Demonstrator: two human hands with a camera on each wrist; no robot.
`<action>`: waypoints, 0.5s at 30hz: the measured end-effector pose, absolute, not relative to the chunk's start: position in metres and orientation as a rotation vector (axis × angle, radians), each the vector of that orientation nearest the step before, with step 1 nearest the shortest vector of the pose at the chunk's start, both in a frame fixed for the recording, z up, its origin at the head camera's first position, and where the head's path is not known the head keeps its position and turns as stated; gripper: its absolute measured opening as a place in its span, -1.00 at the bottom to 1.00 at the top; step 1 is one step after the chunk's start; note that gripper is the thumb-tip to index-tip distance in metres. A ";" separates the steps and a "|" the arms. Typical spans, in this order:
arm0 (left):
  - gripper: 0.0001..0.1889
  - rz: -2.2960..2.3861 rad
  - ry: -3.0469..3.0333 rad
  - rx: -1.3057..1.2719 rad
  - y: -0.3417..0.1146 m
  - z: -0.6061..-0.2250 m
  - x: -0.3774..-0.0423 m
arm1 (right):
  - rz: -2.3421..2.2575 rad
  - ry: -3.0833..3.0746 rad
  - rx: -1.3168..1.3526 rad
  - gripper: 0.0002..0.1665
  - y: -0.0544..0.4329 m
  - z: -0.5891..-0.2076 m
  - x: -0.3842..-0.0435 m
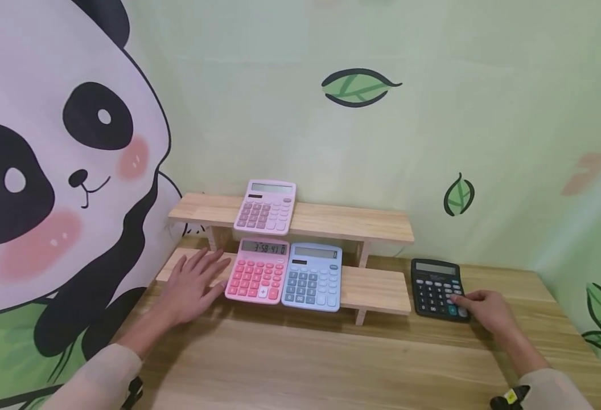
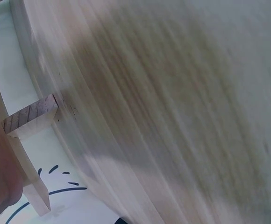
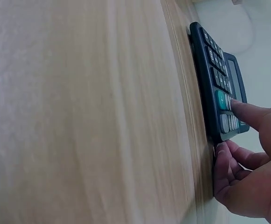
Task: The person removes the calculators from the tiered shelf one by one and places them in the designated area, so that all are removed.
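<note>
In the head view my right hand (image 1: 487, 310) pinches a black calculator (image 1: 437, 289) by its right edge, at the right of the stand. The right wrist view shows the thumb (image 3: 250, 114) on the keys and the other fingers at the edge beneath. My left hand (image 1: 190, 287) is spread over the left end of the lower shelf, thumb tip right at the side of a pink calculator (image 1: 257, 270) with digits on its display. Beside that one leans a blue calculator (image 1: 312, 277). A pale pink calculator (image 1: 266, 207) stands above them.
A two-level wooden stand (image 1: 352, 221) sits at the back of the wooden table (image 1: 331, 364). Behind it hangs a pale green backdrop (image 1: 259, 114) printed with a panda (image 1: 49, 171) and leaves. A stand leg (image 2: 32, 114) shows in the left wrist view.
</note>
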State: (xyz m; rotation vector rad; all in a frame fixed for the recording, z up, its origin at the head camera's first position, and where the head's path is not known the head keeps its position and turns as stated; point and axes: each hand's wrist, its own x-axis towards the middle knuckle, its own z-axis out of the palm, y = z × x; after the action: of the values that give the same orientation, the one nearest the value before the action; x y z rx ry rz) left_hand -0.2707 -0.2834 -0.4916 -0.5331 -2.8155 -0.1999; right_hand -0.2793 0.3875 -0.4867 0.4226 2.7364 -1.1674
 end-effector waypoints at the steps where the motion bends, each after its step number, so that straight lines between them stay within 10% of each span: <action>1: -0.30 -0.200 -2.816 -0.536 -0.284 -0.492 -0.270 | -1.180 2.729 0.419 -0.03 0.388 -0.488 -0.279; 15: -0.31 -0.195 -2.812 -0.540 -0.285 -0.489 -0.269 | -1.249 2.841 0.389 -0.13 0.379 -0.470 -0.273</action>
State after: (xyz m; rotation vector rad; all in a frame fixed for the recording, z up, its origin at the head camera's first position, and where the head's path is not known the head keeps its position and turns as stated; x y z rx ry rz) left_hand -0.2687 -0.2845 -0.4887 -0.5395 -2.8124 -0.1953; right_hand -0.2727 0.3789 -0.4697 0.3886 2.8411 -1.2487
